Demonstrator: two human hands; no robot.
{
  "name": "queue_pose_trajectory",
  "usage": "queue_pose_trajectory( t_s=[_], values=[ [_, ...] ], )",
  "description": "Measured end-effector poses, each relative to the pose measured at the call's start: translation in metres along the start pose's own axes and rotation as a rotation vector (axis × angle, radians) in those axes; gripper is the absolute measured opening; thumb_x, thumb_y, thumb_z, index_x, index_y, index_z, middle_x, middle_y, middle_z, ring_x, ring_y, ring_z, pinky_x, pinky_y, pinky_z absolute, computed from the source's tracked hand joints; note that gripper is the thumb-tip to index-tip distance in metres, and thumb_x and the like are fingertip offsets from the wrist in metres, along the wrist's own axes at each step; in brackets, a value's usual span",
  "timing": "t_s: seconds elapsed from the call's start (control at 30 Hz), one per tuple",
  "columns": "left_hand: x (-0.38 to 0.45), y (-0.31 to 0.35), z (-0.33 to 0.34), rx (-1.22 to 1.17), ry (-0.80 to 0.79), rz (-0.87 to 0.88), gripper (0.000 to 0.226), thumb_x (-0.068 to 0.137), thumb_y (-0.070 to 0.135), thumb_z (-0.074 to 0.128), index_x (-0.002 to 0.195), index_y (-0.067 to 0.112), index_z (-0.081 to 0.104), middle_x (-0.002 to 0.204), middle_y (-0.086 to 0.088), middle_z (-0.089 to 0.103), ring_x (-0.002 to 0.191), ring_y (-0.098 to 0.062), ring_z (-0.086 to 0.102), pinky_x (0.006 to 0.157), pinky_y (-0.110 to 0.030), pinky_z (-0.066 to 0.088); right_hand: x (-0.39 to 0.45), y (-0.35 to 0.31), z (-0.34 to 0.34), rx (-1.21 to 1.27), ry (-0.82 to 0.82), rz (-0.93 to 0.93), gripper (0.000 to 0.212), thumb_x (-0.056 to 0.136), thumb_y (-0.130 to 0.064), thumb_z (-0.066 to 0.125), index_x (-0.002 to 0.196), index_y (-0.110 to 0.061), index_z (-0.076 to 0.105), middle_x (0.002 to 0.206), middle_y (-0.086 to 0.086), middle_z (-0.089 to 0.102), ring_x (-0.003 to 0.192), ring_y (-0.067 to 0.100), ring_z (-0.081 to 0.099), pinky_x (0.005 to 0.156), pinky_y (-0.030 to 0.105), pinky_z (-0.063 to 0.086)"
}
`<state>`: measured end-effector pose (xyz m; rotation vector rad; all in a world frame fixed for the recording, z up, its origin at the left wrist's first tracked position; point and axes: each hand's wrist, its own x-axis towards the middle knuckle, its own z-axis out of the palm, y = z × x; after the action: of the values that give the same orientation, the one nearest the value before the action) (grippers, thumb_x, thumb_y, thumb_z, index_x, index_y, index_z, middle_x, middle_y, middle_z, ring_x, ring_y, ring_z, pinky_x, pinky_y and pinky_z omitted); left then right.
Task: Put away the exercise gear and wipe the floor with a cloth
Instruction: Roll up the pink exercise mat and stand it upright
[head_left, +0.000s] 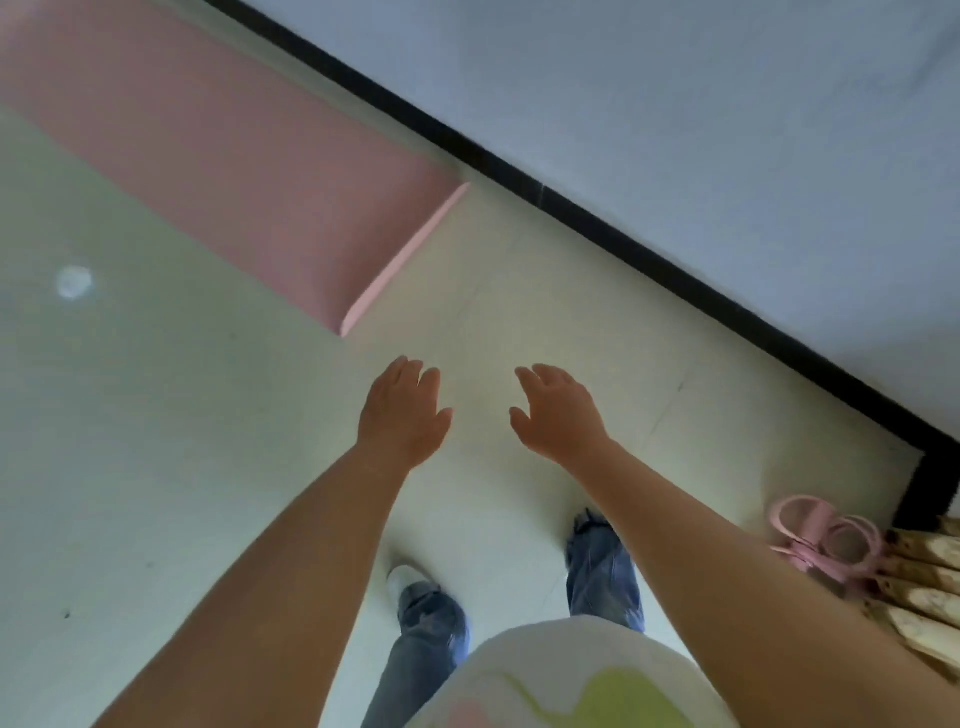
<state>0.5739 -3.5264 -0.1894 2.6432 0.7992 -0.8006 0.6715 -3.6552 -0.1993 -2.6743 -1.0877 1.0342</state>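
Observation:
A pink exercise mat (249, 171) lies flat on the pale tiled floor (171, 467), running from the upper left toward the middle, its near end a short way ahead of my hands. My left hand (402, 413) and my right hand (558, 413) are both held out over the floor below the mat's end, palms down, fingers apart, holding nothing. Pink ring-shaped exercise gear (826, 538) lies on the floor at the right, beside my right forearm.
A white wall (701, 130) with a black skirting board (597, 218) runs diagonally across the top right. Pale wooden slats (924, 592) sit at the right edge next to the pink gear. A whitish spot (74, 281) marks the floor at the left. My feet stand below my hands.

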Motion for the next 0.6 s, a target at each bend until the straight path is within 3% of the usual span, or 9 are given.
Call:
queue_pose_trajectory(
  t_s=[0.33,0.6],
  values=[
    [-0.113,-0.248,0.03,-0.229,0.02,-0.306,0.051,0.098,0.034,0.041,0.142,0.009,0.033,0.151,-0.009,0.03,0.146,-0.024,0.016,0.118,-0.032,0.016,0.01,-0.267,0.072,-0.172,-0.15,-0.285,0.051,0.095,-0.025,0.045,0.142,-0.011,0.033,0.145,0.008,0.039,0.135,0.025,0.035,0.11,0.034,0.03],
    [-0.08,-0.375,-0.02,-0.24,0.039,-0.313,0.049,0.098,0.033,0.041,0.139,0.008,0.035,0.147,-0.009,0.035,0.142,-0.024,0.023,0.116,-0.032,0.022,0.082,-0.384,0.061,-0.182,-0.153,-0.324,0.049,0.095,-0.023,0.044,0.141,-0.009,0.033,0.144,0.008,0.04,0.134,0.025,0.036,0.107,0.034,0.033]
  ],
)
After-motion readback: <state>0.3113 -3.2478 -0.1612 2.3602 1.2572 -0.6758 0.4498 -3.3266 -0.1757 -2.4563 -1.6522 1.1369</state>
